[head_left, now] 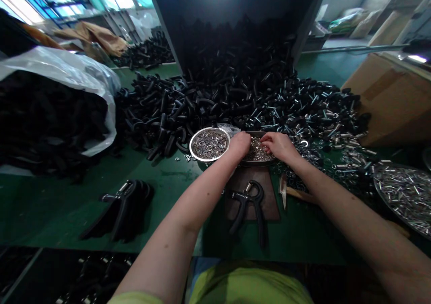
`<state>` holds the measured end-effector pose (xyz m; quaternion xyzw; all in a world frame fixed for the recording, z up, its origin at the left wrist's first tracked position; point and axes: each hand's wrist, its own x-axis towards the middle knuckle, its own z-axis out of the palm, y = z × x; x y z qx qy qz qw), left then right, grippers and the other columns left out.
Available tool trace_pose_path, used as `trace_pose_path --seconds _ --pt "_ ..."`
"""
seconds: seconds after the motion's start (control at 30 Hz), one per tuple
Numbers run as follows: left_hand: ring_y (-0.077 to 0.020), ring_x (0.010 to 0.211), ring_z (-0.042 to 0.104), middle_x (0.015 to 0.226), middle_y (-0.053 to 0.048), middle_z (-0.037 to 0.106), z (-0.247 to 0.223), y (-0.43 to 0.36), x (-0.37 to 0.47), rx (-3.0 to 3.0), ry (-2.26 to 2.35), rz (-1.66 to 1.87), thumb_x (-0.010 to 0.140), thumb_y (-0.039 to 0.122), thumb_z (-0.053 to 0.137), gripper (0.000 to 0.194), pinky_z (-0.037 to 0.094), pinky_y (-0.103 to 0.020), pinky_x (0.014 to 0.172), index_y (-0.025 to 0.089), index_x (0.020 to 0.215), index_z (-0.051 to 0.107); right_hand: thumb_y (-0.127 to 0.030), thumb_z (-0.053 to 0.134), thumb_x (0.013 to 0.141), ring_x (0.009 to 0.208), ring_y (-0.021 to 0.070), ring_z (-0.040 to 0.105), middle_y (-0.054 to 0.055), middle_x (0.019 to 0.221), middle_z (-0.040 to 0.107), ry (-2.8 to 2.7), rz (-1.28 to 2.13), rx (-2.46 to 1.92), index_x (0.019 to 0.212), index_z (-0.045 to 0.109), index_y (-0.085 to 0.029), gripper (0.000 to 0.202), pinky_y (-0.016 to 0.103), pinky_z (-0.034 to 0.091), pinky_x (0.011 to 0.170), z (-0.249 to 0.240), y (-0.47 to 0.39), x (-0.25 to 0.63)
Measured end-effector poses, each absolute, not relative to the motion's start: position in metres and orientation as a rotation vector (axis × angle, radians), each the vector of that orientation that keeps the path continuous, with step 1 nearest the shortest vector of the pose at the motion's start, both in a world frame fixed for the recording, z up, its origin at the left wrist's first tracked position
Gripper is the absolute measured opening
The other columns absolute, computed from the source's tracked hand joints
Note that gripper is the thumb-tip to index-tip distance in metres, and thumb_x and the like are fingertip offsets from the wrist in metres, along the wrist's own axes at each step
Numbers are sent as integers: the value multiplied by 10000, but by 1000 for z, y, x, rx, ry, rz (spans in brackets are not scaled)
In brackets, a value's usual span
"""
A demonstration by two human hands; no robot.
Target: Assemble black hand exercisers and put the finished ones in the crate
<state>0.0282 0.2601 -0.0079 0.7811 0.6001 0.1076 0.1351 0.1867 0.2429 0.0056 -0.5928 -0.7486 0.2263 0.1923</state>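
Note:
My left hand (240, 144) is curled over the left side of a dark round dish (258, 164) full of small metal parts (255, 149). Its fingertips are hidden behind the hand. At the dish's right side, my right hand (279, 146) has its fingers bent and drawn together just above the parts; what they pinch is too small to name. Below the dish, a black hand gripper (249, 200) with a metal spring lies on a brown board (271, 205), touched by neither hand. A white-rimmed bowl (191, 149) of metal rings and pins stands left of my left hand.
Black handles (202, 102) are heaped behind the dishes, below a large tilted bin (235, 7). Bolts and springs (313, 97) spread rightward toward a cardboard box (393, 93). A hammer (283, 191) lies right of the board. Assembled hand grippers (124, 209) stand at left, near a plastic bag (67, 66).

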Motion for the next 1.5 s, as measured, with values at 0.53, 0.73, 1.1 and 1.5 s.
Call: trace_pose_path --seconds 0.53,0.73,1.1,1.5 --pt "-76 578 568 800 -63 672 10 199 -9 1549 1404 749 879 242 522 165 489 -221 587 107 918 607 -192 604 785 759 148 596 19 789 647 -2257 892 -1174 750 664 -187 70 277 445 704 -5 148 176" --pt "-43 521 514 794 -37 652 -3 131 -49 877 1123 907 731 318 698 240 425 -162 479 128 829 589 -164 595 792 764 148 590 25 801 641 -2349 861 -1146 751 663 -186 82 274 437 711 -6 151 173" --pt "-145 776 555 809 -23 602 -8 85 -41 1300 1277 920 735 285 680 126 422 -270 716 161 732 659 -184 667 703 659 144 581 -5 685 644 -2519 920 -1400 695 649 -189 21 243 384 589 6 166 156" --pt "-177 948 523 928 -8 598 -29 83 -5 1762 1363 869 731 198 706 37 376 -312 866 207 722 671 -430 561 807 904 253 558 84 942 608 -2443 99 -1713 936 590 -206 260 357 440 721 -20 91 284"
